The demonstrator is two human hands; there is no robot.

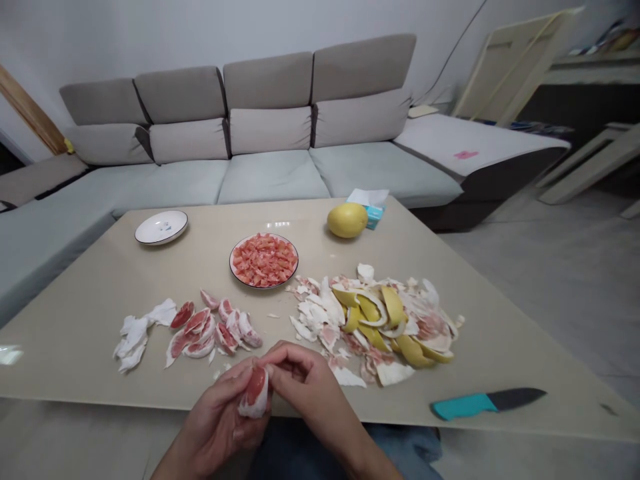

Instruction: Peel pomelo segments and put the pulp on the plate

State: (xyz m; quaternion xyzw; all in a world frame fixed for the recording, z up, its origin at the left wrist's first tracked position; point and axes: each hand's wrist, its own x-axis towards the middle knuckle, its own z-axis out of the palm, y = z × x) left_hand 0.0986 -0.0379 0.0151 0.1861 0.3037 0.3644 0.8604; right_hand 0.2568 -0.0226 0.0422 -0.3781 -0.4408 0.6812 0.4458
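Just over the table's near edge, my left hand is wrapped round a pomelo segment, red flesh showing above its white membrane. My right hand pinches at the top of the same segment with thumb and forefinger. Several more pomelo segments lie in a group to the left, partly in their membranes. Beyond my hands sits a dark-rimmed plate heaped with red pomelo pieces. To the right spreads a pile of yellow peel, white pith and torn membrane.
A teal-handled knife lies at the near right edge, blade pointing right. A whole yellow pomelo stands by a tissue pack. A white plate is at the back left, crumpled tissue nearer. Behind the table runs a grey sofa.
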